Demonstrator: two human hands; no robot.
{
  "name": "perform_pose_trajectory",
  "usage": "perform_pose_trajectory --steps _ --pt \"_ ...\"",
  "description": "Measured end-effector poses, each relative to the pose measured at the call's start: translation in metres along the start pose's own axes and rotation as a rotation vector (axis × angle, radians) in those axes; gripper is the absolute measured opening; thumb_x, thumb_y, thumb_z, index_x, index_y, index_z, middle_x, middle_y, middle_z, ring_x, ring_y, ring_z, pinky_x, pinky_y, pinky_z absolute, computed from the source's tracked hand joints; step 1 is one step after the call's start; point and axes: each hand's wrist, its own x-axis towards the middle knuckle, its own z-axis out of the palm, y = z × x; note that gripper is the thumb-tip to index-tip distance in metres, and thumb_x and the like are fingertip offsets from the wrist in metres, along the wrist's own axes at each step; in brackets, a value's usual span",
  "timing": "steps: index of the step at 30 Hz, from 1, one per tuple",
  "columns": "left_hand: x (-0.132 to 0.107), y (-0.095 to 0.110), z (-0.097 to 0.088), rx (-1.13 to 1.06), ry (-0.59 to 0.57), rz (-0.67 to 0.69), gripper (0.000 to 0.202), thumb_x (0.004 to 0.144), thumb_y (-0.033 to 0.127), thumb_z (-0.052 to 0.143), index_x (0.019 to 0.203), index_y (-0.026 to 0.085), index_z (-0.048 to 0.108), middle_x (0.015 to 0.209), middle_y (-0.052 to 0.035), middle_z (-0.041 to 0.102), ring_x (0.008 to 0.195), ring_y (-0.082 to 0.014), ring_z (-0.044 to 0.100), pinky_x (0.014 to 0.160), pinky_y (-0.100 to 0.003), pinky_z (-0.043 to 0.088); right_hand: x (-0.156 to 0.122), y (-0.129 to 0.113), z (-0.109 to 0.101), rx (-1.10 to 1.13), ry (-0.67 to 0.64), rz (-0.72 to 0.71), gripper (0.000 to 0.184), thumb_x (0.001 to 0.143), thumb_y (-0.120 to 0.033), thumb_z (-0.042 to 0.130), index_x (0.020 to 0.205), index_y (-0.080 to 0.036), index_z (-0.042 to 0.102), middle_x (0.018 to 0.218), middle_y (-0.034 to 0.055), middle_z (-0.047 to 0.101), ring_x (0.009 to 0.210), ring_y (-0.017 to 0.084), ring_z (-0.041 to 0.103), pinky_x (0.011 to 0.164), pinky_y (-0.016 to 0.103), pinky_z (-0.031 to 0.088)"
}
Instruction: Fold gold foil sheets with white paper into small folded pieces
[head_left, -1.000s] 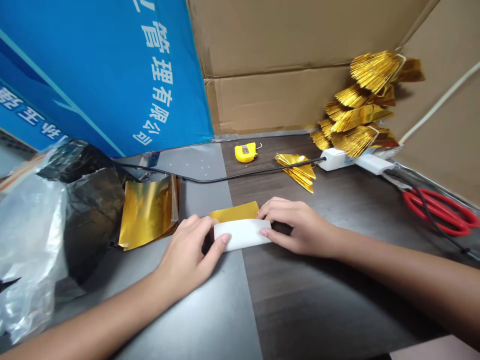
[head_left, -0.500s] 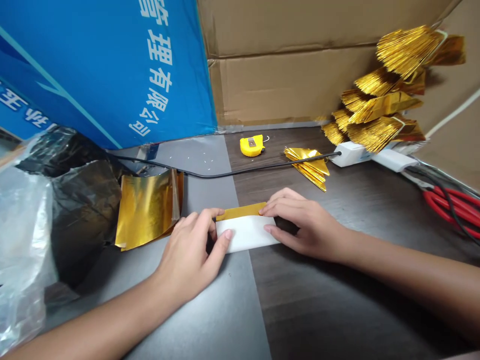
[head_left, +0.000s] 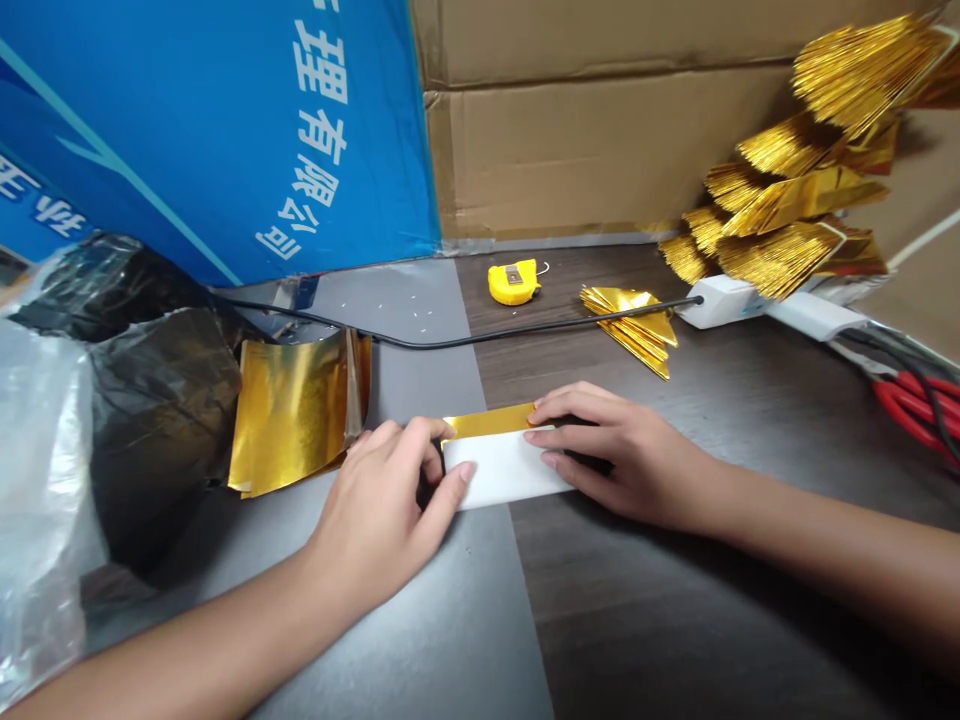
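Observation:
A small sheet of gold foil paper lies on the table, folded so its white back faces up and a gold strip shows along the far edge. My left hand pinches its left end with thumb and fingers. My right hand presses its right end, fingertips on the fold. Both hands are closed on the sheet.
A stack of gold foil sheets lies left, beside a black and clear plastic bag. Behind are a black cable, a yellow tape measure, folded gold fans, a pile of gold fans, a white power strip, red scissors.
The gold strip at the sheet's far edge has grown narrower as the white flap moved up. The view has drifted, so everything sits slightly further right.

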Motion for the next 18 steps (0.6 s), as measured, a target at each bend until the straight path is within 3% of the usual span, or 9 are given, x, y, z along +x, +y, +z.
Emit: perform_pose_trajectory --steps 6,10,13,18 --pt "-0.005 0.004 -0.0038 0.091 0.144 0.29 0.019 0.097 0.023 0.057 0.113 0.016 0.065 0.087 -0.0054 0.058 0.08 -0.0178 0.052 0.072 -0.031 0.045 -0.0011 0.0002 0.0006 -0.001 -0.006 0.006 0.018 0.096 -0.015 0.06 0.109 -0.016 0.072 0.111 0.0115 0.068 0.105 0.022 0.063 0.09 0.038 0.057" --pt "-0.0075 0.0077 -0.0062 0.114 0.067 0.497 0.026 0.097 0.021 0.057 0.121 0.015 0.066 0.118 -0.0083 0.069 0.11 -0.0234 0.059 0.097 -0.04 0.044 -0.0005 -0.0002 0.0002 0.007 -0.004 0.009 0.019 0.095 -0.014 0.06 0.109 -0.017 0.072 0.111 0.0109 0.068 0.106 0.022 0.064 0.09 0.037 0.057" --pt "-0.0084 0.0092 -0.0065 0.127 0.038 0.546 0.029 0.098 0.02 0.055 0.123 0.011 0.066 0.125 -0.0078 0.071 0.119 -0.0231 0.062 0.105 -0.039 0.044 0.0002 -0.0008 -0.0002 0.006 0.002 0.012 0.019 0.095 -0.014 0.06 0.109 -0.018 0.072 0.11 0.0107 0.069 0.105 0.022 0.065 0.09 0.037 0.058" --pt "-0.0091 0.009 -0.0049 0.18 0.073 0.556 0.027 0.098 0.02 0.055 0.118 0.009 0.07 0.122 -0.0097 0.073 0.114 -0.027 0.068 0.096 -0.041 0.053 0.0011 -0.0016 -0.0004 0.005 0.007 0.018 0.018 0.095 -0.015 0.059 0.108 -0.019 0.072 0.109 0.0107 0.07 0.104 0.022 0.066 0.089 0.038 0.059"
